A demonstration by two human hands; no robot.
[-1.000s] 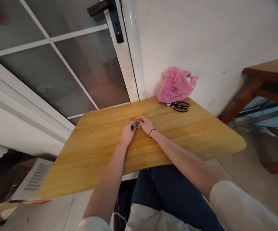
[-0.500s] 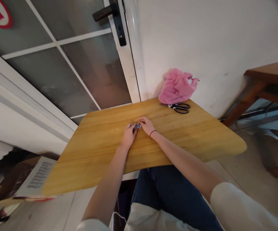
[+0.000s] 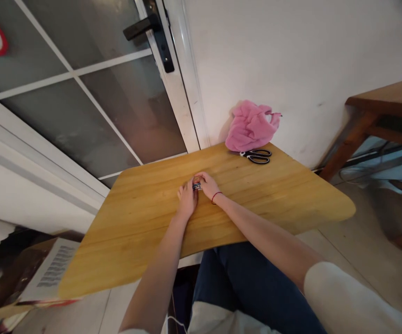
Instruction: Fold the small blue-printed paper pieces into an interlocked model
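Blue-white, the piece [image 3: 197, 186] is probably light and stiff, best gripped left and right, as curled left hand [image 3: 188, 196] and right hand [image 3: 208, 186] hold it.

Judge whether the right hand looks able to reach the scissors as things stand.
Probably yes: nothing stands on the tabletop between the right hand and the scissors, though that hand is busy with a small object.

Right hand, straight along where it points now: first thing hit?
Right hand: most likely the left hand, with the small patterned object between the two. Fingers bunch up there, so exact depth is unclear.
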